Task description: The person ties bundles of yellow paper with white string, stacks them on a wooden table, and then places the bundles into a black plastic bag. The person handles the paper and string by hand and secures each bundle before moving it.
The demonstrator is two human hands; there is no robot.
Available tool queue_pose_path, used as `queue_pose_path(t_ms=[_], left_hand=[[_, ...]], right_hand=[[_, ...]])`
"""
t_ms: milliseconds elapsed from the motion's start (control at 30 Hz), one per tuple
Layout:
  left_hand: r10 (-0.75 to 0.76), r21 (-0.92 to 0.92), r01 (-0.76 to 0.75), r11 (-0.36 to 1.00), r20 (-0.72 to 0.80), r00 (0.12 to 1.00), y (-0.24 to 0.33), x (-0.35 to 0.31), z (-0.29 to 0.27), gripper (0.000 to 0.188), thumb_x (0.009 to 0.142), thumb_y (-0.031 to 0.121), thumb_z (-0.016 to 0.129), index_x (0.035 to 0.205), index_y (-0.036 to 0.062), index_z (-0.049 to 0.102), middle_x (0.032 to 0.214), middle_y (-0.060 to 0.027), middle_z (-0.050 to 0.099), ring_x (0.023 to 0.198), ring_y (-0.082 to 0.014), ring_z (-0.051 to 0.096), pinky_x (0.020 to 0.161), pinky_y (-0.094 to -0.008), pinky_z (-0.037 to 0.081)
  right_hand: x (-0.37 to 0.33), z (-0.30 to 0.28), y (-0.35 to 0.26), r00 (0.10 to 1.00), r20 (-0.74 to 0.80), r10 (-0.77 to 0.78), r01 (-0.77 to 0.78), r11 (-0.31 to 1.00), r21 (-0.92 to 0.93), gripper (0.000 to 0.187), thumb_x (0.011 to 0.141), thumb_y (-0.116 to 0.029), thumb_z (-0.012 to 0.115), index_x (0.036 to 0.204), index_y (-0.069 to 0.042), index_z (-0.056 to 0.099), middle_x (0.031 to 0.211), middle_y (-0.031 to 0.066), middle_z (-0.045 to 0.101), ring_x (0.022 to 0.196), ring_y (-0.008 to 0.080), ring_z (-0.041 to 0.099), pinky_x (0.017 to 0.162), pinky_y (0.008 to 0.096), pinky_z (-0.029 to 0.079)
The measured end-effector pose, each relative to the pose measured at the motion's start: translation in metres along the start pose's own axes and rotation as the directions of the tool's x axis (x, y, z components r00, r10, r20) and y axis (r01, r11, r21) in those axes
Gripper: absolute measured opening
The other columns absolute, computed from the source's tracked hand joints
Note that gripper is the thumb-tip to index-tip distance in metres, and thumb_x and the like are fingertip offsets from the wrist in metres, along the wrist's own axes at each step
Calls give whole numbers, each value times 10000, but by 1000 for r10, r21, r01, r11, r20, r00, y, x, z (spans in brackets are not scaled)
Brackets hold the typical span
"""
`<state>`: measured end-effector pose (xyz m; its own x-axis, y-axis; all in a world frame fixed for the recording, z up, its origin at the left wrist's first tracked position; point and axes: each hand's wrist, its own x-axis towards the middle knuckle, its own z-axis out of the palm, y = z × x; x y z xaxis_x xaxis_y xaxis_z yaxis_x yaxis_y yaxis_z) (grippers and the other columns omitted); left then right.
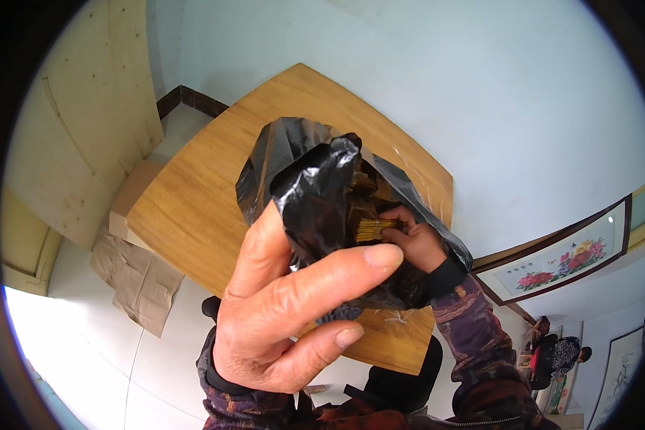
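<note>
A black plastic bag point(315, 197) lies on the wooden table with its mouth spread toward me. My left hand point(283, 312), large in the foreground, holds the bag's near left edge. A raised finger goes behind the film, while the forefinger and thumb stretch out apart in front of it. Reaching into the bag's mouth from the right, my right hand point(421, 244) grips a bundle of thin yellow strips point(375, 229) between thumb and fingers. Brownish pieces point(365, 183) show dimly deeper in the bag; their kind is hard to make out. The left hand hides part of the bag's lower side.
The wooden table point(193, 193) has curved edges and stands near a pale blue wall. Flattened brown cardboard point(140, 276) lies on the tiled floor at left. A framed flower picture point(559, 261) hangs at right, and another person point(562, 355) is in the background at lower right.
</note>
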<state>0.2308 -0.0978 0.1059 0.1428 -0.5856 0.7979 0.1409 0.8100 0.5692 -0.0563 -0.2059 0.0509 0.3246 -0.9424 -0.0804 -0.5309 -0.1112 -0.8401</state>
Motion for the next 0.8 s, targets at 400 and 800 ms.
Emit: queue_pose_path(t_ms=[400, 800], left_hand=[[-23, 94, 17, 995, 62, 998, 1, -4, -4, 561, 778, 326, 708, 1256, 80, 547, 1435, -300, 265, 676, -243, 633, 923, -448, 413], [-226, -63, 220, 973, -122, 966, 12, -4, 14, 384, 697, 185, 777, 1047, 45, 701, 1330, -241, 428, 973, -226, 583, 852, -321, 474]], right_hand=[[31, -7, 16, 864, -478, -160, 156, 987, -48, 239, 892, -139, 617, 1052, 39, 619, 955, 56, 627, 869, 107, 552, 740, 250, 454], [75, 5, 78, 906, -332, -261, -26, 750, -661, 392, 949, -312, 467, 1197, -17, 533, 1230, 125, 534, 1124, 253, 490, 943, 330, 390]])
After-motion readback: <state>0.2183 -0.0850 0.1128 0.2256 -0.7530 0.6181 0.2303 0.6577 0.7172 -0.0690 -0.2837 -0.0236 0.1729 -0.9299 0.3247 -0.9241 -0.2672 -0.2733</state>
